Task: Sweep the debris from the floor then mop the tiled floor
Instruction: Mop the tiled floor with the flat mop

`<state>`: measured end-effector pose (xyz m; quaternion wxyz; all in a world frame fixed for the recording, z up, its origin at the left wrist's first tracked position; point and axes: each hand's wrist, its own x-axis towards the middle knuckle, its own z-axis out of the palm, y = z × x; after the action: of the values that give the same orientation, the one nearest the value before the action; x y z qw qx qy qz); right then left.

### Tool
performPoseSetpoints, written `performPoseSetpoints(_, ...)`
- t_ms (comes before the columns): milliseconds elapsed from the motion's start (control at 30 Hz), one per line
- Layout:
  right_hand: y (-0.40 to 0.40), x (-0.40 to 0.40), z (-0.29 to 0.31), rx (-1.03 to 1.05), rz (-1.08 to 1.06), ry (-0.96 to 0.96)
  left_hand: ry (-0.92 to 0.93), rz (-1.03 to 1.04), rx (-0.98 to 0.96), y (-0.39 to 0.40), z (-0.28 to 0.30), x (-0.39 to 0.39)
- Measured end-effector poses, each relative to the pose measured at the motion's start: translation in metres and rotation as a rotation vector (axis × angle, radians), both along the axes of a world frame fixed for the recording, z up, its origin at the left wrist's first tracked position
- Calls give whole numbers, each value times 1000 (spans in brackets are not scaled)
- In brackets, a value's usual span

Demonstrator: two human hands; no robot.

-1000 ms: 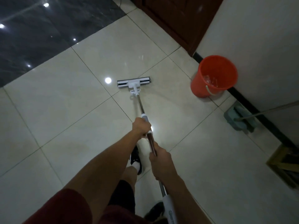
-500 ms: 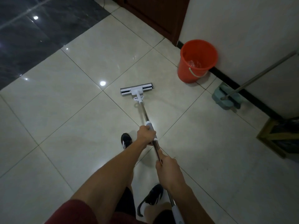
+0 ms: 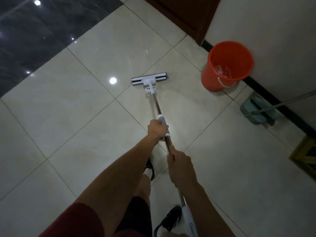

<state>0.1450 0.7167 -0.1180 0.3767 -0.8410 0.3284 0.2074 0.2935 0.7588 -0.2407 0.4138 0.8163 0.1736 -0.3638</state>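
**Mop phase: two-hand grip, head flat on tile ahead**

Nearest: right hand (image 3: pixel 181 166) is wrapped round the steel mop handle (image 3: pixel 158 106) on its upper part, fingers curled tight on the shaft. Below it toward the camera the handle ends in a white grip (image 3: pixel 189 219), unheld. Probably this hand drives and steers.

Next out: left hand (image 3: pixel 157 130) is clamped on the grey-white sleeve (image 3: pixel 162 119) further down the shaft, knuckles up. Split grip makes sense: lower hand presses the head down, upper one levers. Both arms extended, so the stroke looks near full reach, though that's a judgement.

Feet: one black shoe (image 3: pixel 168 219) just beside the handle's end, the other shoe (image 3: pixel 150 168) mostly hidden under the left forearm.

Mop head (image 3: pixel 149 79) lies flat on the tiled floor (image 3: pixel 68 125), crosswise to the shaft, just past a grout joint. No debris visible on the pale tiles, so sweeping is likely done. Can't tell whether the tiles are wet; glare only.

Further right: orange bucket (image 3: pixel 227 65) stands upright against the wall, clear of the mop head, within reach for rinsing. Contents unclear. Near it a teal broom head (image 3: pixel 258 112) rests on the floor with its stick leaning on the wall; parked, out of the stroke path.

Far left: dark polished floor (image 3: pixel 42 31).
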Motion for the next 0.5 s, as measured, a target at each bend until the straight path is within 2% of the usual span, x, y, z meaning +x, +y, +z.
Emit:
performPoseSetpoints(367, -16, 201, 14, 46, 17, 36, 73, -66, -21, -17, 14, 200)
performPoseSetpoints(500, -32, 263, 17, 63, 38, 40, 111, -17, -8, -29, 19, 262)
